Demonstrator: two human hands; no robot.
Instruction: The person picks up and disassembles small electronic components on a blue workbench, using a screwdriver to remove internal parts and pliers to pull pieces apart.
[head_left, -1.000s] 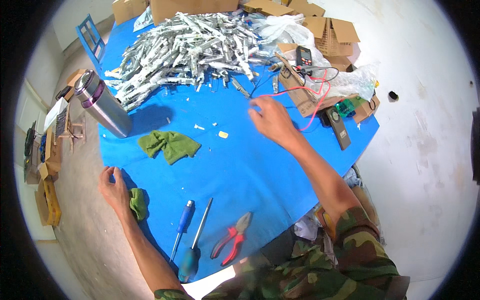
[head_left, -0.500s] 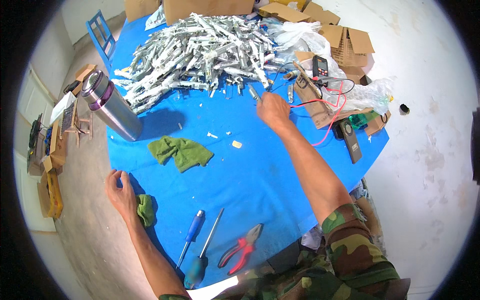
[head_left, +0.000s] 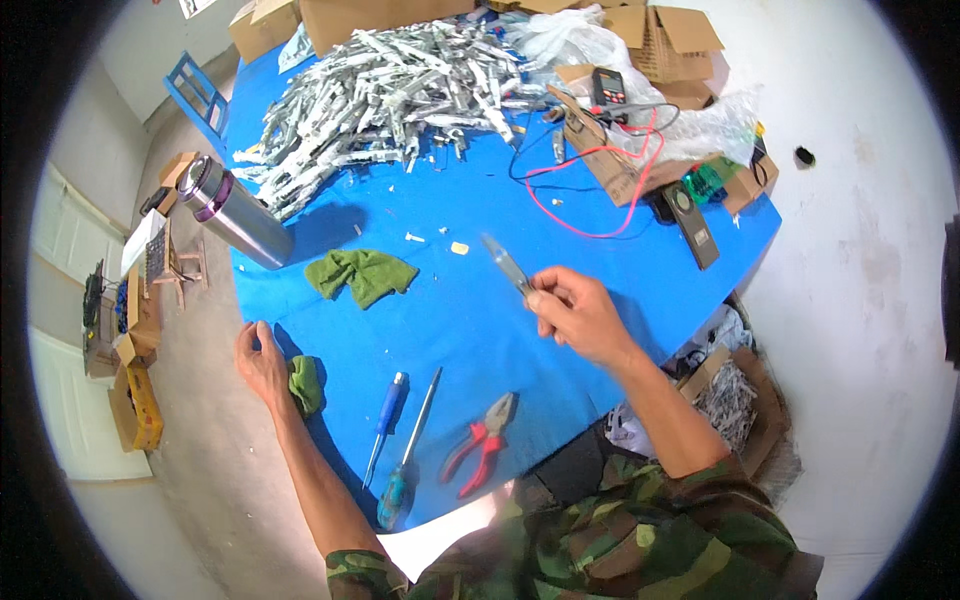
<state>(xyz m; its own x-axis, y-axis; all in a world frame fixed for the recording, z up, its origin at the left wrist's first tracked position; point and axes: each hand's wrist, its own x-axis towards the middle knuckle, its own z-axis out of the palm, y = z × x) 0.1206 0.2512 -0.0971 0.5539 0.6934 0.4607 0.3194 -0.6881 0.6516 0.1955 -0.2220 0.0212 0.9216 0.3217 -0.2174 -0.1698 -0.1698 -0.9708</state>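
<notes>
In my right hand (head_left: 580,315) is a slim grey pen-like piece (head_left: 507,263), pinched between thumb and fingers over the right middle of the blue table. Its narrow tip points far and left, slightly blurred. My left hand (head_left: 262,365) rests at the table's left edge with no object visible in it, its fingers loosely bent and a little apart. Against its wrist side lies a small green cloth (head_left: 306,386). Nearer to me are a blue-handled screwdriver (head_left: 390,405), a teal-handled screwdriver (head_left: 393,500) and red-handled pliers (head_left: 482,445).
A large heap of similar slim pieces (head_left: 390,95) covers the far table. A steel flask (head_left: 240,220) stands at left, beside a larger green cloth (head_left: 360,277). At right are a multimeter (head_left: 609,88) with red and black leads, cardboard (head_left: 615,165), and a dark grey device (head_left: 692,228).
My right hand has drawn back from beside the heap toward me, carrying the pen-like piece. The left hand stays at the table edge. The whole view has shifted slightly.
</notes>
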